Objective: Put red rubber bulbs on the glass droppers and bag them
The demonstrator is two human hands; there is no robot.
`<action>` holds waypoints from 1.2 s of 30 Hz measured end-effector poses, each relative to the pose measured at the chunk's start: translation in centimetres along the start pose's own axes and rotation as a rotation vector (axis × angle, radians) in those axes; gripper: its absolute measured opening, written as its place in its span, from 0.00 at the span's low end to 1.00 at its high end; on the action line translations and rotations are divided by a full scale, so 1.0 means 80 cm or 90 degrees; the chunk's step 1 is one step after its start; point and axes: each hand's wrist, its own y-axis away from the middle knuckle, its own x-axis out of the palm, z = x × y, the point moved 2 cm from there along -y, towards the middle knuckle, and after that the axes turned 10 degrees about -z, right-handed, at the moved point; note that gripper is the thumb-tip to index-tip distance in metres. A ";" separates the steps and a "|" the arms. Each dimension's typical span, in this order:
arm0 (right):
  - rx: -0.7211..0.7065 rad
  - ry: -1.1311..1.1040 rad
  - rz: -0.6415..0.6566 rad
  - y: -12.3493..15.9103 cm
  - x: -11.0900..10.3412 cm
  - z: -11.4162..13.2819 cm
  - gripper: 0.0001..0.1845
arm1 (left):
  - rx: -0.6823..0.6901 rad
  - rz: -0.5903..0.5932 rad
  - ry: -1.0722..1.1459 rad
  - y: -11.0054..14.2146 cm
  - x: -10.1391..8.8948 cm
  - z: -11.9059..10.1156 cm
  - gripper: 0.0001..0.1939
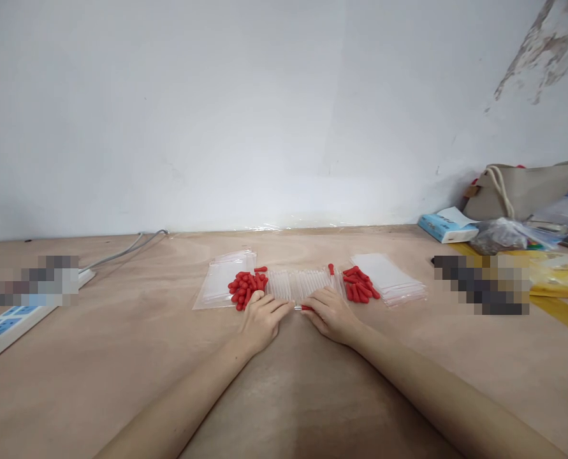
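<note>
My left hand (pixel 263 317) is closed around a thin clear dropper tube (pixel 298 308), most of it hidden by the fingers. Facing it, my right hand (pixel 332 312) pinches a red rubber bulb (pixel 306 308) at the tube's end; whether the tube sits inside the bulb I cannot tell. Just beyond both hands lies a row of clear tubes (pixel 280 284). One tube at the row's right end wears a red bulb (pixel 331 269). Loose red bulbs are heaped beside my left hand (pixel 241 287), and a smaller group of red bulbs (pixel 359 285) lies right of my right hand.
Clear plastic bags (pixel 219 275) lie at the left and a second stack of bags (pixel 389 278) at the right. A power strip (pixel 18 322) sits far left. At the right are a blue tissue box (pixel 449 227), a grey bag (pixel 535 191) and yellow packaging (pixel 561 280).
</note>
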 end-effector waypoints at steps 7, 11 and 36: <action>-0.035 0.020 0.017 -0.003 -0.002 -0.006 0.10 | -0.013 0.023 -0.010 -0.002 0.000 -0.003 0.15; 0.089 -0.085 -0.040 -0.010 -0.012 -0.010 0.08 | -0.056 0.010 0.025 -0.005 -0.001 -0.006 0.16; 0.699 0.247 0.168 -0.047 -0.024 -0.141 0.08 | -0.107 0.066 0.144 -0.011 -0.003 -0.010 0.10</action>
